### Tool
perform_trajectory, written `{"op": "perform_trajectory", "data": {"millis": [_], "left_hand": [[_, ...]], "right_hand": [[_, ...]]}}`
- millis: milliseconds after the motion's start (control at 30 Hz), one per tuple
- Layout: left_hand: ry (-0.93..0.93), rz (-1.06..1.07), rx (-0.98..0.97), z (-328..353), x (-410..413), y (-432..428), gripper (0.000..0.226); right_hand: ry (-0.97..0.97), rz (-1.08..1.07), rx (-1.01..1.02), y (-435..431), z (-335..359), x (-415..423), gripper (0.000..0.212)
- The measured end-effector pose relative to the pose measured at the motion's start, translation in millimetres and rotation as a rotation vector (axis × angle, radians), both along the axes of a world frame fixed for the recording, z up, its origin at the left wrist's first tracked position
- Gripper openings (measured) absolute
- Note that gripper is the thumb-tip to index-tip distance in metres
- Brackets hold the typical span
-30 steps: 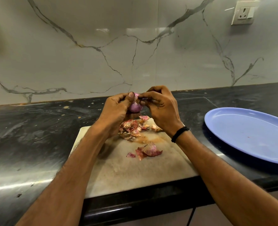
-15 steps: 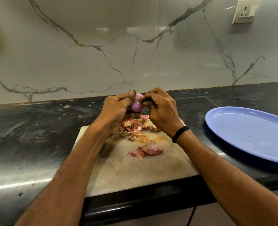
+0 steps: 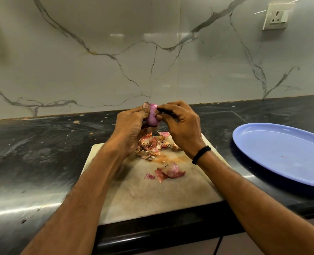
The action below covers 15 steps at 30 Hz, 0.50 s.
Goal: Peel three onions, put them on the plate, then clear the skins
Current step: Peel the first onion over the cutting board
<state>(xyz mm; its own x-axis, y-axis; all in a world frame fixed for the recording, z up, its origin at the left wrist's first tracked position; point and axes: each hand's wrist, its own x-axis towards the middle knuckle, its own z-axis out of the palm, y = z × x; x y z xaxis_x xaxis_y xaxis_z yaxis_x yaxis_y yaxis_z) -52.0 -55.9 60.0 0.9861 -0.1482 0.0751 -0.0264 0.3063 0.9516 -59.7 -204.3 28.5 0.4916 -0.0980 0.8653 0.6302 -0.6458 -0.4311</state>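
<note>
Left hand (image 3: pixel 132 129) has a full grip on the onion (image 3: pixel 152 116), held up over the far end of the board (image 3: pixel 152 196); right hand (image 3: pixel 182 126) grip is pinching skin near its top. I'd peel downward in strips, turning the onion, so scraps drop onto the skins (image 3: pixel 151 146) below

I count one onion (image 3: pixel 152 116), one blue plate (image 3: pixel 281 144), one cutting board (image 3: pixel 152 199), one tabletop (image 3: pixel 42 153), one wall socket (image 3: pixel 277 16) and one black wristband (image 3: pixel 201 154). There is one heap of skins (image 3: pixel 150 146), plus three loose pieces (image 3: pixel 172 171). My grips number two: left grip (image 3: pixel 130 129), right grip (image 3: pixel 182 126).
</note>
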Motion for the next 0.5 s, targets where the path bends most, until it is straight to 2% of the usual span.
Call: {"op": "perform_trajectory", "data": {"millis": [233,300,433,500], "left_hand": [[-0.061,0.017,0.041,-1.9,-3.6,-3.1,0.018],[-0.073,0.027,0.046,-3.1,-4.5,-4.5,0.023],[-0.111,0.034,0.055,-4.8,-4.2,-6.1,0.051],[-0.131,0.032,0.063,-5.5,-3.5,-5.8,0.052]], "right_hand": [[-0.072,-0.017,0.088,-0.5,-1.8,-0.8,0.009],[-0.096,-0.049,0.074,0.3,-3.7,-0.5,0.008],[-0.127,-0.132,0.007,2.4,-7.3,0.1,0.006],[-0.124,-0.179,-0.032,3.0,-7.5,0.4,0.007]]}}
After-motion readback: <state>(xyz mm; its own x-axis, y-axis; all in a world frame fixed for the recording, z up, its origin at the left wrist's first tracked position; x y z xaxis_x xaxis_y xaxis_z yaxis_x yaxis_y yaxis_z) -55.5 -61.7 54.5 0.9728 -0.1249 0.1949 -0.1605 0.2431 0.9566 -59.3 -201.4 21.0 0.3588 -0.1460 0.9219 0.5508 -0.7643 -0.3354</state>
